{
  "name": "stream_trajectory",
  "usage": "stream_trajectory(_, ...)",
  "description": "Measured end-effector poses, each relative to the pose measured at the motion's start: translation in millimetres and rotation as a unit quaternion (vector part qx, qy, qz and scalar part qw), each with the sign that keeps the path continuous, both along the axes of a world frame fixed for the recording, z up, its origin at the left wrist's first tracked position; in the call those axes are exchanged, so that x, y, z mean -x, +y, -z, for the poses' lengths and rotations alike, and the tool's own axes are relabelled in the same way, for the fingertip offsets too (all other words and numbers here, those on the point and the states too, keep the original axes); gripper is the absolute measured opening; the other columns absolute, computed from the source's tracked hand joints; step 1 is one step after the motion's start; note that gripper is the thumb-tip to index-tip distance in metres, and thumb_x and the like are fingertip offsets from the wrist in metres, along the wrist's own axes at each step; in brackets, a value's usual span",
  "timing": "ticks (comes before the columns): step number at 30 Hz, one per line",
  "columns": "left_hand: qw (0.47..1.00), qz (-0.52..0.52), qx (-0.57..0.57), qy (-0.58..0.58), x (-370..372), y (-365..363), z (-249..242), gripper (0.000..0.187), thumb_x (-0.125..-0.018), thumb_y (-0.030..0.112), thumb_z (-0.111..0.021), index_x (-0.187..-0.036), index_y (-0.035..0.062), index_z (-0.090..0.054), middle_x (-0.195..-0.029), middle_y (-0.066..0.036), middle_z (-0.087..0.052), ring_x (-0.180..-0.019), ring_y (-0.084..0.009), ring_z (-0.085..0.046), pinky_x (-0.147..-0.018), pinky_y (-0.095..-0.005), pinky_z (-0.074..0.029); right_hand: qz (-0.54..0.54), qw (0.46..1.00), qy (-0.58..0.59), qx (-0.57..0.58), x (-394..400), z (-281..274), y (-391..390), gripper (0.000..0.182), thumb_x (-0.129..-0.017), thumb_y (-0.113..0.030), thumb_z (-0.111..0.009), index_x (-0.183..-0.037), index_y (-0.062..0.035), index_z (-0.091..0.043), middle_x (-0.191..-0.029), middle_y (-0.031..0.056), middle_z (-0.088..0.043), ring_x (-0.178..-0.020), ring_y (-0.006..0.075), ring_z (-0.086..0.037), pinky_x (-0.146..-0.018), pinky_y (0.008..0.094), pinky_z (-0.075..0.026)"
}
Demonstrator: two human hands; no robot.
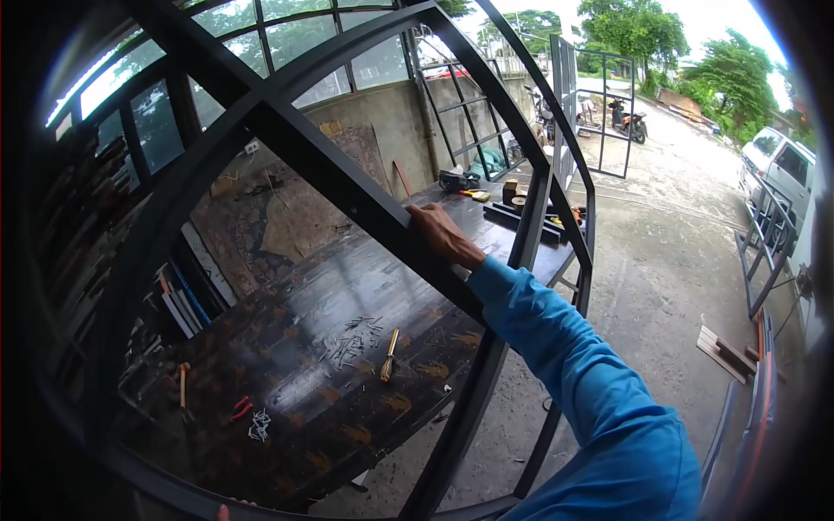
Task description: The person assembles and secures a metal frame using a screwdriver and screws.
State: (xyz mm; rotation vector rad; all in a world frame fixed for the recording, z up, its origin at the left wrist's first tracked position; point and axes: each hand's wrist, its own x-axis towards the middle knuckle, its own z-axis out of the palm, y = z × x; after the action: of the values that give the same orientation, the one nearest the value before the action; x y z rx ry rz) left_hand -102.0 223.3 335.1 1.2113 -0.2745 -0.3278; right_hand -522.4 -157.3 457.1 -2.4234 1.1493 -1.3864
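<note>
A large black window frame (pixel 304 161) without glass fills the foreground, tilted above the workbench, its bars bent by the wide lens. My right hand (pixel 439 233), in a blue sleeve, is wrapped around its middle bar. Only fingertips of my left hand (pixel 224 513) show at the bottom edge, on both sides of the frame's lower bar; the rest is out of view. Through the openings I see the dark workbench top (pixel 304 347). A heap of screws or rivets (pixel 352 344) lies there beside a yellow-handled screwdriver (pixel 390 354). Red-handled pliers (pixel 241 409) and a hammer (pixel 183 386) are nearer the left.
A smaller pile of fasteners (pixel 260 425) is near the pliers. Black profiles (pixel 526 224) and tape rolls (pixel 519 202) sit at the bench's far right end. More frames lean by the wall and doorway. Outside stand a motorcycle (pixel 627 122) and a white vehicle (pixel 782 161).
</note>
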Motion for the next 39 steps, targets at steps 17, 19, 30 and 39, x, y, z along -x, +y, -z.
stream_trajectory(17, 0.992, 0.103, 0.062, -0.04, -41, 55, -59, 0.032, -0.08, 0.028, -0.058, -0.098, 0.0006, -0.056, -0.087, -0.009, -0.059, -0.078, -0.0192, -0.058, -0.069, -0.0325, -0.047, 0.01, 0.956, -0.223, -0.192, 30, -21, 112, 0.09, -0.085, -0.075, -0.021, -0.08, 0.0055, -0.062, -0.068, 0.0105, -0.056, -0.067, 0.0215, -0.054, -0.068, 0.0344, -0.04)
stream_trajectory(19, 0.986, 0.135, 0.083, -0.058, -49, 70, -75, 0.03, -0.083, 0.025, -0.056, -0.098, -0.0002, -0.056, -0.09, -0.009, -0.06, -0.08, -0.0197, -0.059, -0.071, -0.0329, -0.047, -0.039, 0.957, -0.227, -0.177, 32, -19, 122, 0.093, -0.08, -0.078, -0.03, -0.105, 0.0065, -0.06, -0.097, 0.0223, -0.059, -0.093, 0.0278, -0.059, -0.086, 0.0357, -0.043)
stream_trajectory(30, 0.963, 0.115, 0.135, -0.201, -110, 105, -193, 0.031, -0.084, 0.03, -0.055, -0.099, 0.0031, -0.059, -0.082, -0.007, -0.06, -0.07, -0.0168, -0.059, -0.063, -0.0286, -0.049, -0.118, 0.928, -0.353, -0.006, 23, -55, 162, 0.088, -0.076, -0.058, -0.064, -0.127, 0.011, -0.047, -0.109, 0.0192, -0.062, -0.1, 0.0234, -0.06, -0.085, 0.0305, -0.048)
stream_trajectory(39, 0.872, 0.073, 0.105, -0.473, -171, 127, -391, 0.023, -0.086, 0.024, -0.056, -0.096, 0.0044, -0.059, -0.074, -0.012, -0.058, -0.062, -0.021, -0.059, -0.058, -0.0305, -0.051, -0.202, 0.845, -0.494, -0.046, 5, -98, 227, 0.066, -0.086, -0.052, -0.058, -0.113, 0.008, -0.06, -0.099, 0.008, -0.064, -0.093, 0.0112, -0.057, -0.081, 0.023, -0.044)
